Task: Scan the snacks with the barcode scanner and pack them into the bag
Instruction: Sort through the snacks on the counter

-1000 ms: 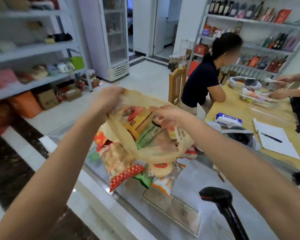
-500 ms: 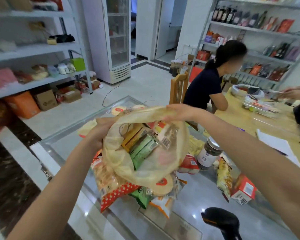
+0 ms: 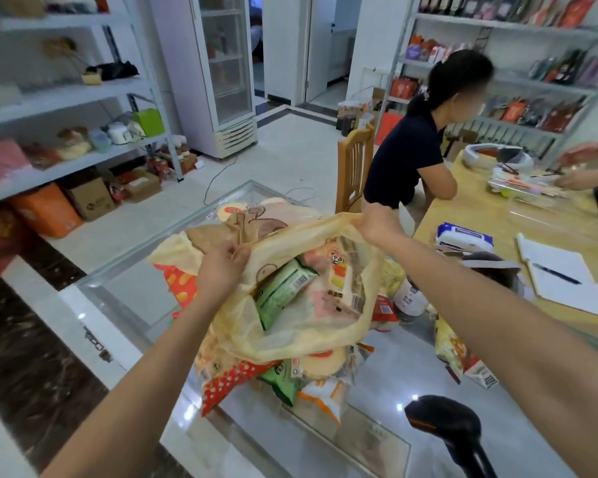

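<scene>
Bag: held over the glass table, mouth pulled wide so snacks can drop in.
Left hand: fingers pinch the bag rim at 9 o'clock.
Right hand: curled round the rim at 1 o'clock, pulling it tight.
Snacks: green packet sits inside; red dotted packet waits under the bag.
Scanner: alone at 5 o'clock, nobody holds it.

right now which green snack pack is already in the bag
The green pack showing its barcode, inside the yellow bag. The other green pack lies outside, beneath the bag, on the glass table.
</scene>
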